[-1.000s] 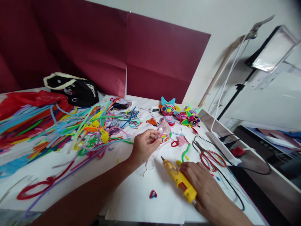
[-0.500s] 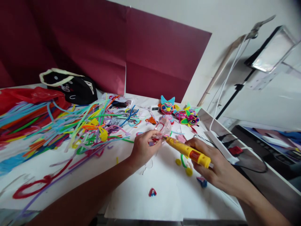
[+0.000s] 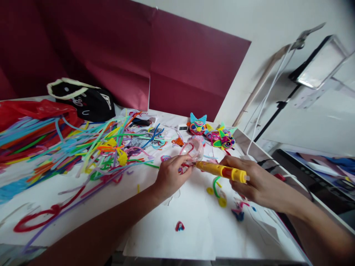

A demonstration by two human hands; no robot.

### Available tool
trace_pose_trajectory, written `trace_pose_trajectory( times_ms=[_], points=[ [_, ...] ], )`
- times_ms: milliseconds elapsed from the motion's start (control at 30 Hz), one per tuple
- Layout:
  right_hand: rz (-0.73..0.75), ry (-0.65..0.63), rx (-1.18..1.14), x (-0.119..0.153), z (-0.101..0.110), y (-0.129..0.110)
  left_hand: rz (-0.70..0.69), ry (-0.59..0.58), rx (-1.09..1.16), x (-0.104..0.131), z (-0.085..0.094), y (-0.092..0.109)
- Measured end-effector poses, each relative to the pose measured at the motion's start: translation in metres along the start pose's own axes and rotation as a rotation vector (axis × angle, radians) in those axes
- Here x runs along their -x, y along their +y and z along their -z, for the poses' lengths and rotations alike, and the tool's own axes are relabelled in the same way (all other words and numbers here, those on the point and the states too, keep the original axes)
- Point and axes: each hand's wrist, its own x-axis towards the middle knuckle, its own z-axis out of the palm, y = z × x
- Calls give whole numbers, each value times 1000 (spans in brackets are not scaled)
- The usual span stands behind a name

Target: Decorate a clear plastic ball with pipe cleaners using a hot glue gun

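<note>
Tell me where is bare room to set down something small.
The white surface is bare between the left forearm and the small red piece, and from there to the pink scraps. It is crowded at left with fuzzy strips, and behind the clear shell with craft figures.

View from a single head-worn camera, facing forward and down over the near edge of the white worktop (image 3: 235,244). The left grip (image 3: 172,173) and right grip (image 3: 253,181) fall near the middle, at close range; a maroon backdrop (image 3: 194,66) bounds the far side, and a lamp panel (image 3: 320,63) the upper right. Toward the right margin, detail is soft and perhaps distorted.
</note>
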Motion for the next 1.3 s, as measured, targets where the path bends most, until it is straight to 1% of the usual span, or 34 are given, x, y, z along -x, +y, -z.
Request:
trace_pose_trajectory(
  times_ms=[133, 300, 433, 633, 800, 1000, 1300],
  points=[
    [14, -65, 10, -10, 10, -1, -17, -20, -32, 0, 0, 0],
    [75, -58, 104, -23, 16, -2, -26, -25, -50, 0, 1, -1],
    [122, -83, 153, -30, 18, -3, -67, -16, -64, 0, 1, -3],
    [62, -177, 206, -38, 23, -13, -146, 32, -94, 0, -3, -6],
    [72, -172, 241, -40, 23, -14, -168, 40, -114, 1, -3, -8],
    [113, -138, 288, -39, 20, -11, -181, 48, -116, 0, -3, -9],
    [132, -102, 283, -37, 21, -9, -145, 35, -94, 0, -3, -9]
  ],
)
